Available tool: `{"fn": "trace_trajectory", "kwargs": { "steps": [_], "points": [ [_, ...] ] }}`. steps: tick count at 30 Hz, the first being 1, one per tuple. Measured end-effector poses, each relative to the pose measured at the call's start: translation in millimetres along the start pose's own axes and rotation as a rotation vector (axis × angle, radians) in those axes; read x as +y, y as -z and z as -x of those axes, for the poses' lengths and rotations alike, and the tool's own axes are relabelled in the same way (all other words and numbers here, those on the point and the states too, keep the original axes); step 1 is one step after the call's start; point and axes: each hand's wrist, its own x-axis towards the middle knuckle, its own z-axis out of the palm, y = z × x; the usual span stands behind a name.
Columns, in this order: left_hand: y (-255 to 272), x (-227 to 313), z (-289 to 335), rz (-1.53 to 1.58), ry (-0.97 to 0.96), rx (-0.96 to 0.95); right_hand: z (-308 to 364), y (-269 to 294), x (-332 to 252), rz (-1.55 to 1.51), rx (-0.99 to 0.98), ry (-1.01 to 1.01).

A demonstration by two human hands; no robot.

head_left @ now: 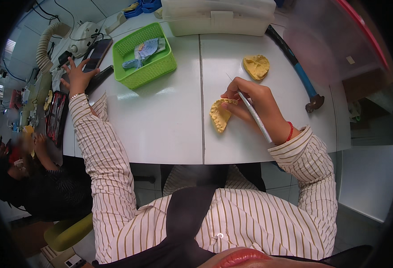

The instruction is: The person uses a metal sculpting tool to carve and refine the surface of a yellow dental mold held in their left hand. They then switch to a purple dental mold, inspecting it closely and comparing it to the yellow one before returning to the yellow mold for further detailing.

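My right hand (265, 102) is closed. It pinches a yellow plaster dental cast (218, 118) at its upper right edge, just over the white table. The same hand holds a slim silver tool (259, 121) with a thin pointed tip, like a scalpel or carver, slanting up past the forefinger. Another yellow dental cast (256, 67) lies beyond this hand. Far to the left, my left hand (78, 77) is stretched out with fingers spread and nothing in it. It is beside a dark phone (99, 50) and a black, long object (101, 78).
A green basket (150, 77) holds crumpled blue and white material. At the back stands a whitish plastic case (187, 26). A hammer (300, 73) lies on the right, beside a translucent red-rimmed tub (326, 44). A tool case (56, 118) lies left; a co-worker sits beyond it.
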Motion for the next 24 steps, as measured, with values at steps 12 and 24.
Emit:
{"fn": "trace_trajectory", "kwargs": {
  "steps": [12,24],
  "points": [
    [-12.8,14.5,-9.6,-0.127,-0.016,0.096,1.0,-2.6,-6.1,0.056,-0.043,-0.047],
    [-13.2,30.2,-9.5,-0.125,-0.047,0.173,1.4,-6.0,-7.1,0.079,-0.013,-0.001]
  ]
}}
